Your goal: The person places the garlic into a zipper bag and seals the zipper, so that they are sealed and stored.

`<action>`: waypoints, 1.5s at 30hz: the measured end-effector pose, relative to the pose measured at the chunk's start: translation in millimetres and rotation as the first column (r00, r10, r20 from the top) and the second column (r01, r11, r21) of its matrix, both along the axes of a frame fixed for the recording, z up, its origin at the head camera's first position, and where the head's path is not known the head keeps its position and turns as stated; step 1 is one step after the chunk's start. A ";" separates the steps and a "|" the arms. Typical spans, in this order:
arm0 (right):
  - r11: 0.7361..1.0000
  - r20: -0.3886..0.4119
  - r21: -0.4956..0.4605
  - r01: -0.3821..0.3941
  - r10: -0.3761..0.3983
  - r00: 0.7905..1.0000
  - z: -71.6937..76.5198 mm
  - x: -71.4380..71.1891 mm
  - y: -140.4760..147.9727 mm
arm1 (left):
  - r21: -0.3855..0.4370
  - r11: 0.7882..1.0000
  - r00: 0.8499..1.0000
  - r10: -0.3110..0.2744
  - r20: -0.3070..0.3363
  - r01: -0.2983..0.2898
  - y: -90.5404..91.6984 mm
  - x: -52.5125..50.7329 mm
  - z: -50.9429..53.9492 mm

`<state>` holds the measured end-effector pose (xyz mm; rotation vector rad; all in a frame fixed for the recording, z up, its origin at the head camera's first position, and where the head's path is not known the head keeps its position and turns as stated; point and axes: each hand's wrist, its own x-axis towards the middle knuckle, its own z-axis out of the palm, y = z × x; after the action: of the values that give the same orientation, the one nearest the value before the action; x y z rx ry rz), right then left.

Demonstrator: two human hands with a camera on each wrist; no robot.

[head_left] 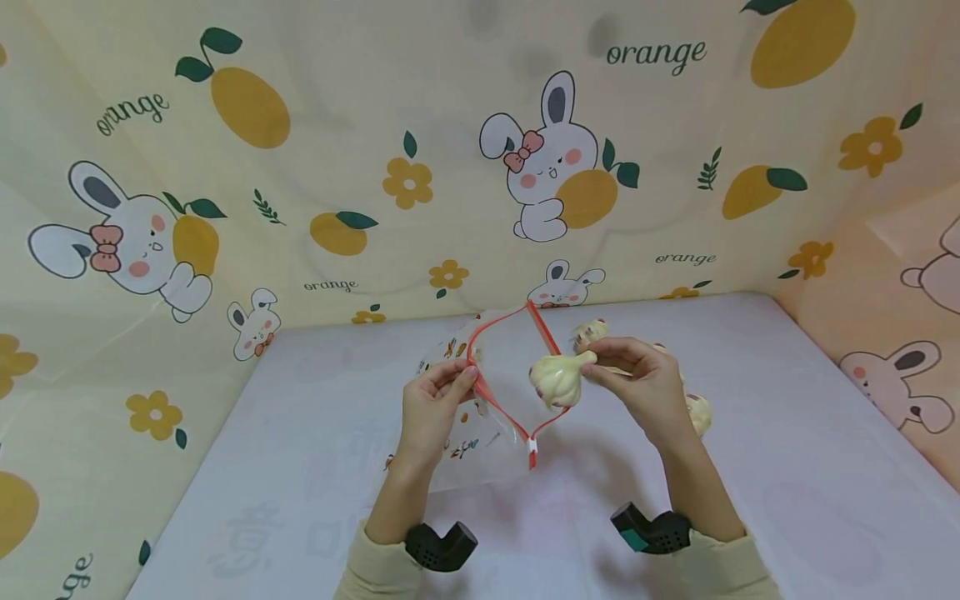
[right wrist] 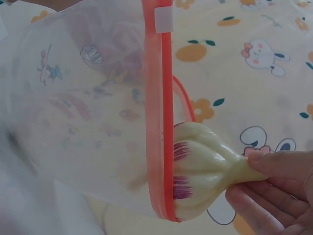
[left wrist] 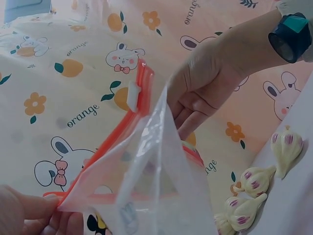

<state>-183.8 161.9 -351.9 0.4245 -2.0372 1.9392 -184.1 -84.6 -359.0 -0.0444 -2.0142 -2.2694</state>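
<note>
While right fingers [head_left: 621,350] pinch stem [head_left: 586,359], garlic [head_left: 557,383] points left, long axis slanting.

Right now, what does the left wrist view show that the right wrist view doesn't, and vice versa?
Left wrist only: the loose garlic bulbs on the white tabletop, and the left hand pinching the bag's red rim.

Right wrist only: a clear look at the held garlic bulb, its purple streaks partly behind the rim, and its neck pinched by the right hand.

Both: the right hand, the bag with its red rim and white slider, and the bunny-and-orange printed backdrop.
</note>
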 end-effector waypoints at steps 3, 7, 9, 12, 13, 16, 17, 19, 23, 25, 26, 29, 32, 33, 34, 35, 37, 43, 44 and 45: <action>0.999 0.012 0.038 0.013 -0.013 1.000 0.3 -0.3 -0.1 | 0.002 1.000 1.000 0.001 -0.004 -0.001 0.1 -0.3 -0.1; 0.997 0.021 0.071 0.017 -0.018 1.000 -0.1 -1.1 0.4 | -0.001 1.000 1.000 0.004 -0.010 -0.004 0.3 0.0 0.3; 0.996 0.022 0.083 0.014 -0.016 1.000 -0.5 -1.8 1.2 | -0.004 1.000 1.000 0.005 -0.010 -0.005 0.3 0.1 0.4; 0.993 0.030 0.118 0.008 -0.012 0.999 -1.3 -2.6 2.6 | -0.006 1.000 1.000 0.007 -0.005 -0.007 0.3 0.0 0.3; 0.991 0.034 0.130 0.011 -0.016 0.999 -1.5 -2.8 3.4 | -0.006 1.000 1.000 0.006 -0.004 -0.006 0.2 -0.2 0.1; 0.984 0.045 0.174 0.047 -0.056 0.997 -2.1 -2.9 7.2 | 0.001 1.000 1.000 0.003 -0.004 -0.003 0.2 -0.2 -0.1; 0.981 0.046 0.182 0.064 -0.074 0.996 -2.1 -3.0 8.9 | 0.004 1.000 1.000 0.001 -0.002 -0.001 0.2 -0.1 0.0; 0.975 0.049 0.198 0.102 -0.114 0.992 -2.2 -3.4 13.0 | 0.006 1.000 1.000 0.000 -0.002 0.000 0.2 0.0 0.1; 0.972 0.076 0.197 0.128 -0.146 0.986 -2.6 -4.7 21.6 | -0.002 1.000 1.000 0.001 0.003 -0.001 0.2 -0.2 0.2; 0.968 0.088 0.211 0.133 -0.154 0.984 -3.5 -5.7 25.9 | -0.007 1.000 1.000 0.003 0.003 -0.003 0.1 -0.4 0.1; 0.966 0.091 0.222 0.134 -0.157 0.983 -3.9 -6.1 27.9 | -0.009 1.000 1.000 0.004 0.003 -0.004 0.1 -0.5 0.0; 0.956 0.095 0.256 0.144 -0.173 0.980 -5.6 -7.9 33.6 | -0.011 1.000 1.000 0.003 0.004 -0.003 0.2 -0.8 -0.4; 0.949 0.105 0.276 0.154 -0.189 0.976 -6.6 -9.1 37.6 | -0.003 1.000 1.000 -0.001 0.006 0.001 0.4 -1.1 -0.9; 0.947 0.109 0.279 0.159 -0.196 0.975 -6.9 -9.3 38.6 | -0.002 1.000 1.000 -0.003 0.007 0.003 0.4 -1.2 -1.1; 0.945 0.109 0.283 0.164 -0.202 0.973 -7.1 -9.5 39.4 | -0.002 1.000 1.000 -0.003 0.008 0.003 0.6 -1.3 -1.2; 0.942 0.109 0.290 0.170 -0.209 0.972 -7.2 -9.6 40.2 | -0.001 1.000 1.000 -0.003 0.009 0.003 0.7 -1.4 -1.4; 0.934 0.102 0.308 0.180 -0.220 0.970 -7.8 -10.1 41.7 | -0.007 1.000 1.000 0.000 0.013 0.000 0.9 -1.0 -1.1; 0.896 0.058 0.392 0.209 -0.251 0.966 -12.8 -13.5 49.1 | -0.016 1.000 1.000 0.006 0.021 -0.005 1.7 -0.3 -0.1; 0.890 0.048 0.404 0.212 -0.252 0.966 -13.9 -14.0 51.1 | -0.017 1.000 1.000 0.006 0.022 -0.005 1.7 -0.3 -0.2; 0.887 0.039 0.410 0.213 -0.250 0.967 -14.9 -14.4 53.1 | -0.018 1.000 1.000 0.006 0.022 -0.006 1.7 -0.3 -0.2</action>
<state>-198.2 215.0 -366.8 0.1673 -2.4272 1.4201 -184.4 -82.9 -359.3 -0.0152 -2.0426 -2.2581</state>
